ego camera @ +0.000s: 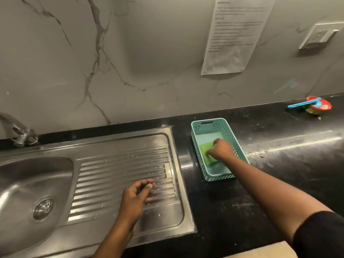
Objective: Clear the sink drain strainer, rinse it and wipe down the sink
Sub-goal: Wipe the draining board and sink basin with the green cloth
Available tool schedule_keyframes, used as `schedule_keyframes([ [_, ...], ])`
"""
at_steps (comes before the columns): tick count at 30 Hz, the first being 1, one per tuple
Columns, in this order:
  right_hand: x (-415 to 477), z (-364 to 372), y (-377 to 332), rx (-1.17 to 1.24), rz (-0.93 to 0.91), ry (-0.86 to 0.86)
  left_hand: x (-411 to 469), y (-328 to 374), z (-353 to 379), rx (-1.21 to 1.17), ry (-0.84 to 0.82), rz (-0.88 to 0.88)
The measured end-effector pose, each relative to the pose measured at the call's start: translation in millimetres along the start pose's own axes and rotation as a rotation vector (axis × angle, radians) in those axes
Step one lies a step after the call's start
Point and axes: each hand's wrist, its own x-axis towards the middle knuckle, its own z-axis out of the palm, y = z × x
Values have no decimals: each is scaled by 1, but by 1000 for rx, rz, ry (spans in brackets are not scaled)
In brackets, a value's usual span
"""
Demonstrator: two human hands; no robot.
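Right hand (221,148) on green sponge (206,152)

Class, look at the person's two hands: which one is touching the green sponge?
The right hand, reaching into the teal basket on the black counter, has its fingers on the green sponge. The left hand hovers over the ribbed drainboard, loosely curled, holding nothing visible.

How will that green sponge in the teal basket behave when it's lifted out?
The green sponge looks thin and flat, so it is probably light and likely to bend a little under the right hand. Its surface looks matte, so it probably won't slip. The teal basket looks like light plastic and may shift.
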Motion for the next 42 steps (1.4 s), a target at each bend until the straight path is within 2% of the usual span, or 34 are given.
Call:
schedule_keyframes([
  [4, 9, 8, 7, -20, 13, 20, 1, 0, 8, 12, 32, -4],
  [13, 24, 16, 22, 201, 45, 18, 10, 10, 23, 39, 7, 21],
  [20, -10, -26, -25, 470, -221, 194, 14, 13, 21, 49, 9, 26],
  [27, -25, -8, -93, 450, -459, 125, 11, 8, -9, 6, 90, 26],
  [31, -25, 28, -128, 342, -475, 64, 12, 5, -38, -3, 119, 17],
  [35, -21, 72, -132, -139, -583, 135, 17, 3, -74, -16, 153, 19],
  [39, -37, 147, -107, -419, -545, -33, 25, 3, -113, -4, 140, 11],
  [42, -63, 187, -114, -359, -453, 22, 33, 2, -142, 7, 126, 7],
])
